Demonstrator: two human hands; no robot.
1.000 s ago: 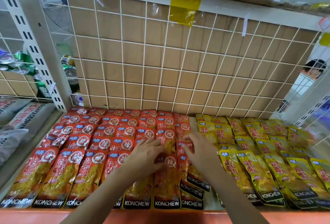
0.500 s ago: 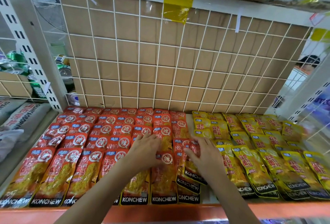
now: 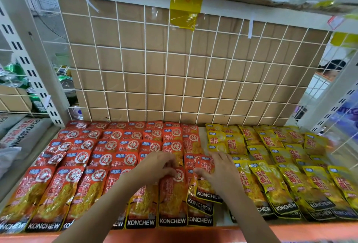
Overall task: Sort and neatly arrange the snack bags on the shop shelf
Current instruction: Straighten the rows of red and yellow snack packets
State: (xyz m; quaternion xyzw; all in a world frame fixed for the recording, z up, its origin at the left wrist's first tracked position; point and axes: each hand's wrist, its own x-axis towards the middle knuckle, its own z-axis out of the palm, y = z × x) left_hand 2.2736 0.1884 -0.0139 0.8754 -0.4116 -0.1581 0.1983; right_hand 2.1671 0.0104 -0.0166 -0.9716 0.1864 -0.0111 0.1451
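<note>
My right hand (image 3: 220,175) pinches a tilted red foil snack bag (image 3: 205,185). My left hand (image 3: 157,167) curls over neighbouring red bags (image 3: 172,196); its grip I cannot tell.

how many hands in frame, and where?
2. Left hand rests on the red bags near the front centre. Right hand pinches the tilted red bag at the red block's right edge, next to the yellow bags. Neither is hidden.

The left hand (image 3: 157,167) and the right hand (image 3: 220,173) are bare. Behind each hand runs a bare forearm (image 3: 108,210), slim and smooth, widening from the wrist toward the elbow, the skin uncovered along its whole visible length.
</note>
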